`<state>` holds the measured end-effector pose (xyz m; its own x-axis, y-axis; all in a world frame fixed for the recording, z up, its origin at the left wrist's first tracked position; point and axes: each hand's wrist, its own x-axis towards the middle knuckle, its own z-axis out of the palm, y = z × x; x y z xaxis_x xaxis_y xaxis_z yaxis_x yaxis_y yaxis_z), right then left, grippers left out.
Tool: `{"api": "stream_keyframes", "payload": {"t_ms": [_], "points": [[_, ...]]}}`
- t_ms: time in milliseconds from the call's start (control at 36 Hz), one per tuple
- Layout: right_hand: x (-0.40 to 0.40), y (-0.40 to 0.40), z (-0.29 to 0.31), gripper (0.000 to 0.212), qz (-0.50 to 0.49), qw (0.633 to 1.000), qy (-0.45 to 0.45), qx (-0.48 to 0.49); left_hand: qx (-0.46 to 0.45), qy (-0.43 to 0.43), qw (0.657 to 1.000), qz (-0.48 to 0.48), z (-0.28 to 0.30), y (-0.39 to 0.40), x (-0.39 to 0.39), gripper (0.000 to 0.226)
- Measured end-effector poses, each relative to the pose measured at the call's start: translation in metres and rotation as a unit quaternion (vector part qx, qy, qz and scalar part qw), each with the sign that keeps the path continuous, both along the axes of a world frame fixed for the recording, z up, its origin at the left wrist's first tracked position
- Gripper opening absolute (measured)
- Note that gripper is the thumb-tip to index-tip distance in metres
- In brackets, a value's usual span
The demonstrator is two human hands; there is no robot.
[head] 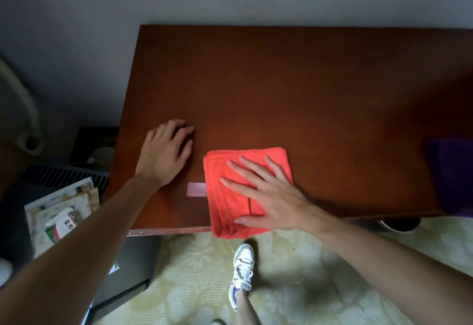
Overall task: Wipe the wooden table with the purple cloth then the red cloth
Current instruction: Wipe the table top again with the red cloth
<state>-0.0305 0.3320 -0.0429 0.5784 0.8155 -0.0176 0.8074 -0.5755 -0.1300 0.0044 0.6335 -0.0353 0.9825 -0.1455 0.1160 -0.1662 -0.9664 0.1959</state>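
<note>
Red cloth [240,189], folded into a thick square, flat under the right hand [271,196]; fingers [245,168] spread wide and pressed on top, nothing pinched. Near edge of the cloth hanging just past the front rim of the wooden table [281,81]. Left of that palm, just beside the cloth, a pale strip of tape [195,189]. Further left, the left hand [165,153], loosely open, resting palm down on bare wood. Well apart to the right of the pressing hand, the purple cloth [453,173] at the table's right end.
</note>
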Motion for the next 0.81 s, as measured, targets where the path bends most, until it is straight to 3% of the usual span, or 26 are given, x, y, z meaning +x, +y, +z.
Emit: {"api": "stream_keyframes", "payload": {"t_ms": [111, 194, 333, 583, 694, 806], "points": [[0.049, -0.011, 0.004, 0.079, 0.083, 0.996, 0.002, -0.035, -0.018, 0.016, 1.0, 0.009, -0.002, -0.014, 0.018, 0.046], [0.105, -0.018, 0.005, 0.078, 0.093, 0.995, 0.001, -0.039, -0.046, 0.015, 0.998, 0.047, -0.007, -0.018, 0.033, 0.048], [0.215, -0.027, 0.002, 0.078, -0.002, 0.999, -0.001, -0.035, -0.045, 0.01, 0.996, 0.074, -0.017, -0.033, 0.039, 0.055], [0.39, -0.017, 0.005, 0.079, -0.095, 0.995, -0.006, -0.028, -0.022, 0.054, 0.998, -0.019, -0.013, -0.034, 0.043, 0.054], [0.429, -0.012, 0.007, 0.091, -0.152, 0.988, 0.0, -0.006, -0.021, 0.053, 0.998, -0.031, -0.017, -0.031, 0.047, 0.052], [0.431, -0.008, 0.005, 0.083, -0.168, 0.986, -0.001, -0.002, -0.025, 0.055, 0.998, -0.032, -0.018, -0.029, 0.048, 0.05]]}}
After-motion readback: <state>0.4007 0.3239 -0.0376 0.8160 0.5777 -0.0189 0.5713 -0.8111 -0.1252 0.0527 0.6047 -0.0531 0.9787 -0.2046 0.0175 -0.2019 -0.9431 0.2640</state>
